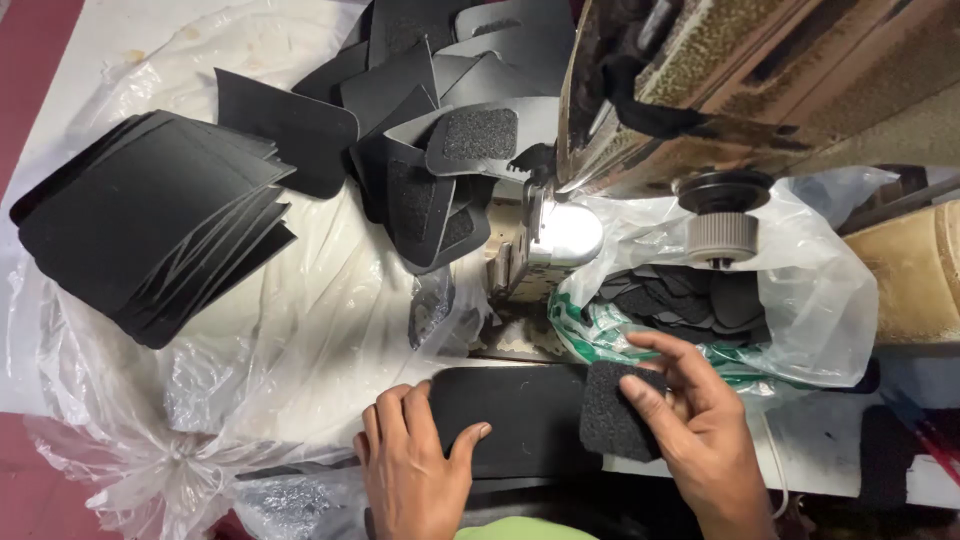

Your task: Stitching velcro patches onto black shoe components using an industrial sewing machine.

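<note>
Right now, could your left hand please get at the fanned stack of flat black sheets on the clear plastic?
Probably yes: the left hand rests on a flat black panel, and only crumpled plastic lies between it and the stack.

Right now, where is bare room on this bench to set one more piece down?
Only plastic sheeting between the fanned black stack and the sewing machine. Crowded: loose pieces above, bag of patches right, both hands in front.

A fanned stack of black sheets (150,225) lies at left on crumpled clear plastic sheeting (300,330). Loose black cut pieces with fuzzy patches (440,150) are heaped behind. A sewing machine (700,90) stands at right, beside a clear bag of black patches (800,290).
</note>
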